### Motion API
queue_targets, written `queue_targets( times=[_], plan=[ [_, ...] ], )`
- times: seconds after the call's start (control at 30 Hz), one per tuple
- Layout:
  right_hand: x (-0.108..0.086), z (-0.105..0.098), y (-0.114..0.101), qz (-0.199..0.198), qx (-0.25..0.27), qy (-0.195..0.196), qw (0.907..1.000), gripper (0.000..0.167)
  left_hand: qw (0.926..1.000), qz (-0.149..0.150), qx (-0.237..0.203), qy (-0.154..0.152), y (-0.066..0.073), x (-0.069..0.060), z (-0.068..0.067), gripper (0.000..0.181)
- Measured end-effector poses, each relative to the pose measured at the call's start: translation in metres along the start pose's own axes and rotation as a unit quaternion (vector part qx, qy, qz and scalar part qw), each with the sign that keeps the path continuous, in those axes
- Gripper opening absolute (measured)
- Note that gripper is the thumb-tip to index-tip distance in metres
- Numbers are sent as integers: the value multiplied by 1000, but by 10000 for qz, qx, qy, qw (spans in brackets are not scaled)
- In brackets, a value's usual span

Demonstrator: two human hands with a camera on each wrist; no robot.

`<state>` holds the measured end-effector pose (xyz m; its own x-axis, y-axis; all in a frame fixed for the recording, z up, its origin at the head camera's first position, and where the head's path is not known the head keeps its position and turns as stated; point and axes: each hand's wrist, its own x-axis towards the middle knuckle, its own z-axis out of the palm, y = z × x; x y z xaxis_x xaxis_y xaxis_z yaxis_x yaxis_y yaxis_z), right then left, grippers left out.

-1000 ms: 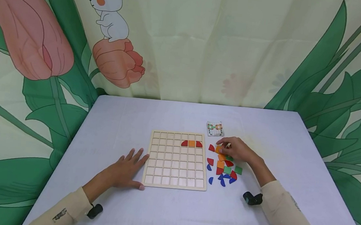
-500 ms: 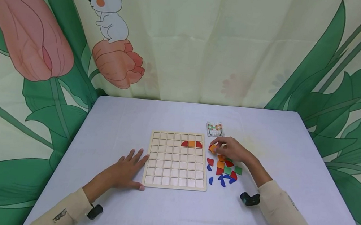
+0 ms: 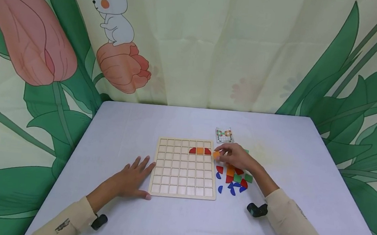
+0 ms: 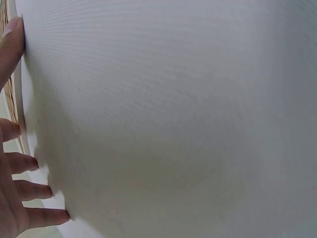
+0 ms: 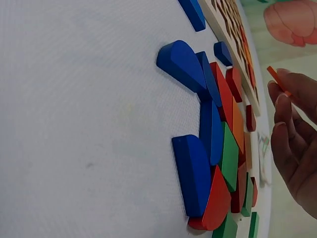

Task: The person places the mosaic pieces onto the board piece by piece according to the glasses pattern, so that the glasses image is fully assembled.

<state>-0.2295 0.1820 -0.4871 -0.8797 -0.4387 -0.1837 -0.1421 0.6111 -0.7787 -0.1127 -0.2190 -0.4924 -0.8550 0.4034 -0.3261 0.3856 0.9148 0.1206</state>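
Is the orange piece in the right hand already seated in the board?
No, in the right wrist view the right hand pinches the orange piece in the air, apart from the board.

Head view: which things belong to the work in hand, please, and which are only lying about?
In the work:
right hand, pinching an orange square
board, with left hand at its edge
three blocks set in the board
loose blocks beside it
picture card, probably the pattern

Only around:
flowered curtain
black wrist cameras
white table, just support
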Motion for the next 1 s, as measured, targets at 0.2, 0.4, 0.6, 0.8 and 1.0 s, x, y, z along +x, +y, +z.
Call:
queue_targets(
  times=[0.2,0.4,0.6,0.8,1.0],
  plan=[
    [1,3,-1,-72,179,-20,9998,33,10000,4,0,18,1,-1,-1,112],
    [1,8,-3,61,435,-50,9990,34,10000,-38,20,-14,3,-1,-3,112],
    [2,15,-5,-27,650,-172,9977,35,10000,-32,-2,-4,2,0,-3,112],
    [5,23,-12,12,728,-217,9971,32,10000,-11,23,2,2,0,-1,112],
    [6,30,-15,20,943,-339,9950,32,10000,-35,24,-7,1,1,0,112]
  ],
)
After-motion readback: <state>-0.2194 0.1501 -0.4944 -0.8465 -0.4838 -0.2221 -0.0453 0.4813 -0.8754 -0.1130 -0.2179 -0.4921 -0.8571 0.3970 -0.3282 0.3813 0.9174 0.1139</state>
